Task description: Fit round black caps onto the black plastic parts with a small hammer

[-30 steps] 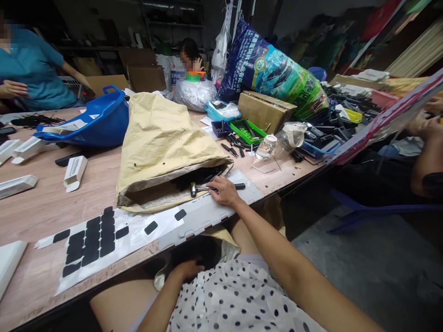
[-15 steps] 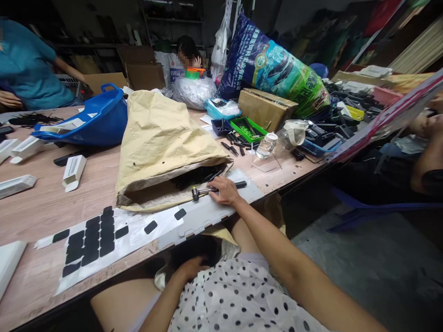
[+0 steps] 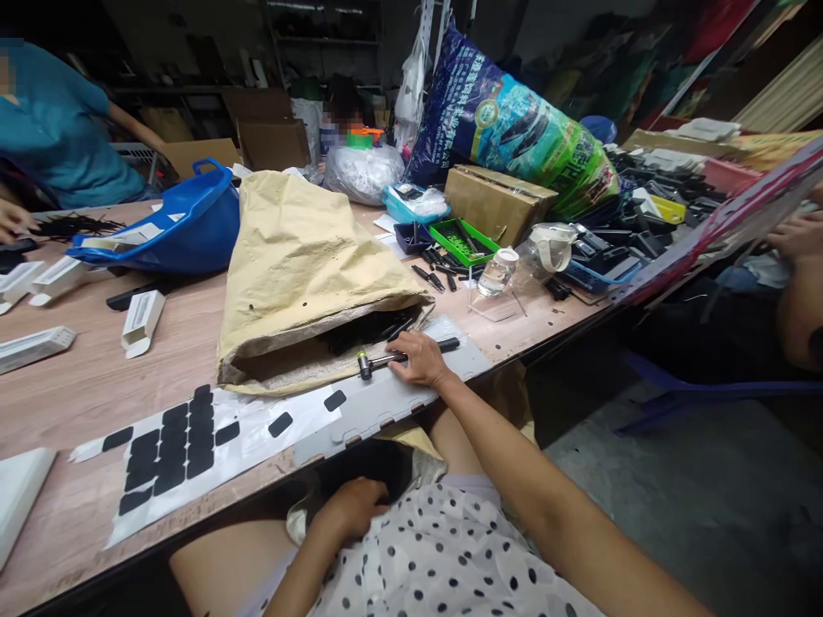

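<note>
Hammer (image 3: pixel 386 358) is the thing to look at, a small one with a black handle. It lies flat on a long grey plastic strip (image 3: pixel 379 403) right at the near edge of the tabletop (image 3: pixel 96 377), head pointing left and handle pointing right. The right hand (image 3: pixel 421 360) sits palm-down on the middle of the handle, and its fingers (image 3: pixel 404 351) are pressed together and curled over it, so the hammer is gripped but not lifted. The head lies just in front of the open mouth of a big tan paper sack (image 3: pixel 302 248), which is on its side with dark parts showing inside. The left hand (image 3: pixel 351 507) is down below the tabletop edge in the lap, resting on the rim of a dark bag (image 3: pixel 373 458). Its fingers are bent, but I honestly can't tell if they're pinching anything. Left of the strip there's a white backing sheet (image 3: pixel 257 428) covered in rows of black pads (image 3: pixel 173 446), a couple of them loose nearer the strip. Further out on the left a few white boxes (image 3: pixel 142 321) are scattered about, with a blue basket (image 3: pixel 186 223) tipped over behind them. Right of the sack are a clear bottle (image 3: pixel 496 272), a green tray (image 3: pixel 459 240), a cardboard box (image 3: pixel 492 201) and a big printed bag (image 3: pixel 514 128) leaning behind it. Someone in a teal shirt (image 3: pixel 57 128) is at the far left side.
</note>
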The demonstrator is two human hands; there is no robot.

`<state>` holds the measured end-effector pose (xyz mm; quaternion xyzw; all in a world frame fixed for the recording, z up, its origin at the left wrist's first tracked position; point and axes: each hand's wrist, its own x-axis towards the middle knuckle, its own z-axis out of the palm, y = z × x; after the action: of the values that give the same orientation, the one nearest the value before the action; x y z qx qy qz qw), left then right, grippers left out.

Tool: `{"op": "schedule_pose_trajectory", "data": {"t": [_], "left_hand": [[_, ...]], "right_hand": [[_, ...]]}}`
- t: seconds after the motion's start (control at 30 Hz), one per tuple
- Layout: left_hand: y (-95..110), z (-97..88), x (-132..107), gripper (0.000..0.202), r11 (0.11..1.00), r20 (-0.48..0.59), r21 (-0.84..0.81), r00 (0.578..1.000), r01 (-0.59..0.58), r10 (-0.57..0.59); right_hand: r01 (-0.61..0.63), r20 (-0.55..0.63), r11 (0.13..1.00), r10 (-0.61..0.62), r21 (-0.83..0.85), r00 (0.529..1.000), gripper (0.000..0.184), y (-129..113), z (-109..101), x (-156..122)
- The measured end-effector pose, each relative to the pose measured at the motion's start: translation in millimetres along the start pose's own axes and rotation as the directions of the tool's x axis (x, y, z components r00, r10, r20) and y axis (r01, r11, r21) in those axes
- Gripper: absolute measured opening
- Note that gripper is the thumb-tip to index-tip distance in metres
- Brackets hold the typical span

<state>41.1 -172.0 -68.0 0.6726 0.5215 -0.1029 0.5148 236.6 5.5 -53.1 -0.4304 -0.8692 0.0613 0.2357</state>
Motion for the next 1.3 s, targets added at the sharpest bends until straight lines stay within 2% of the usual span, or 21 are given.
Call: {"op": "schedule_pose_trajectory", "data": {"t": [0.03,0.1,0.17,0.2,0.23,0.27,0.33,0.37,0.43,0.5,0.53,0.67,0.73,0.8,0.83,1.0,1.13,1.17,1.2,1.23,1.3], "left_hand": [[13.9,-12.9,-11.5,0.031,0.994,0.000,0.051,0.995,-0.100,0.100],[45.6,-48.2,-30.0,0.033,0.944,-0.057,0.047,0.943,-0.326,0.328],[77.7,-91.1,-34.0,0.032,0.881,-0.247,0.067,0.847,-0.469,0.470],[92.0,-112.8,-28.9,0.031,0.865,-0.379,0.134,0.781,-0.484,0.496],[104.3,-133.4,-19.5,0.032,0.869,-0.520,0.225,0.700,-0.440,0.489],[114.3,-152.1,-6.6,0.039,0.890,-0.651,0.315,0.607,-0.330,0.456],[127.3,-182.8,24.1,0.069,0.921,-0.789,0.387,0.504,-0.036,0.352],[130.9,-194.9,38.8,0.072,0.927,-0.823,0.364,0.495,0.087,0.277],[134.5,-214.4,60.3,0.052,0.925,-0.837,0.299,0.530,0.236,0.135],[136.5,-230.9,66.7,0.036,0.935,-0.845,0.218,0.534,0.279,0.038],[137.4,-238.5,63.8,0.035,0.946,-0.866,0.173,0.499,0.274,0.014],[136.6,-261.4,25.1,0.028,0.984,-0.972,0.060,0.235,0.165,0.020],[128.7,-265.2,3.2,0.025,0.992,-0.987,0.059,0.158,0.108,0.041],[114.7,-264.9,-10.5,0.023,0.994,-0.986,0.088,0.144,0.062,0.078],[106.0,-264.0,-13.1,0.022,0.994,-0.983,0.100,0.159,0.051,0.091],[63.1,-257.7,5.7,0.022,0.989,-0.944,0.144,0.302,0.011,0.134],[49.7,-251.2,23.4,0.035,0.983,-0.901,0.158,0.394,-0.092,0.182],[50.6,-250.8,23.9,0.034,0.983,-0.902,0.153,0.391,-0.104,0.181],[52.7,-251.4,22.5,0.033,0.983,-0.916,0.149,0.358,-0.109,0.178],[55.6,-253.2,19.1,0.033,0.983,-0.940,0.146,0.294,-0.113,0.174],[61.3,-259.8,8.3,0.036,0.980,-0.979,0.155,0.116,-0.125,0.170]], "right_hand": [[0.003,0.001,1.000,-0.003,-0.001,1.000,0.021,-0.1,0.3,-0.1],[0.006,0.001,1.000,-0.006,-0.007,1.000,0.021,-0.5,0.8,-0.1],[0.004,0.003,1.000,-0.004,-0.018,1.000,0.019,-1.0,1.1,0.2],[0.003,0.005,1.000,-0.003,-0.024,1.000,0.019,-1.3,1.2,0.5],[0.005,0.007,1.000,-0.005,-0.026,1.000,0.019,-1.7,1.2,0.9],[0.008,0.009,1.000,-0.008,-0.025,1.000,0.020,-2.0,1.1,1.4],[0.014,0.014,1.000,-0.014,-0.017,1.000,0.022,-3.0,0.7,2.5],[0.013,0.017,1.000,-0.013,-0.013,1.000,0.023,-3.6,0.4,3.0],[0.003,0.024,1.000,-0.003,-0.013,1.000,0.022,-5.3,-0.3,3.9],[-0.007,0.031,1.000,0.007,-0.015,1.000,0.022,-7.1,-1.1,4.4],[-0.009,0.033,1.000,0.010,-0.014,0.999,0.022,-8.0,-1.6,4.5],[0.000,0.028,1.000,0.000,0.017,1.000,0.019,-10.3,-3.6,4.5],[0.020,0.028,0.999,-0.021,0.038,0.999,0.018,-10.5,-4.2,4.7],[0.032,0.029,0.998,-0.033,0.045,0.999,0.017,-10.2,-4.4,4.9],[0.031,0.027,0.999,-0.032,0.044,0.999,0.017,-10.0,-4.4,4.9],[0.021,0.020,0.999,-0.022,0.030,1.000,0.015,-9.5,-6.0,4.0],[0.015,0.032,1.000,-0.016,0.017,0.999,0.014,-10.1,-7.9,4.3],[0.013,0.035,1.000,-0.013,0.014,0.999,0.014,-10.1,-8.2,4.5],[0.010,0.038,1.000,-0.010,0.013,0.999,0.014,-9.9,-8.3,4.6],[0.008,0.041,1.000,-0.009,0.014,0.999,0.014,-9.7,-8.3,4.6],[0.010,0.044,1.000,-0.011,0.021,0.999,0.014,-9.1,-8.0,4.4]]}}
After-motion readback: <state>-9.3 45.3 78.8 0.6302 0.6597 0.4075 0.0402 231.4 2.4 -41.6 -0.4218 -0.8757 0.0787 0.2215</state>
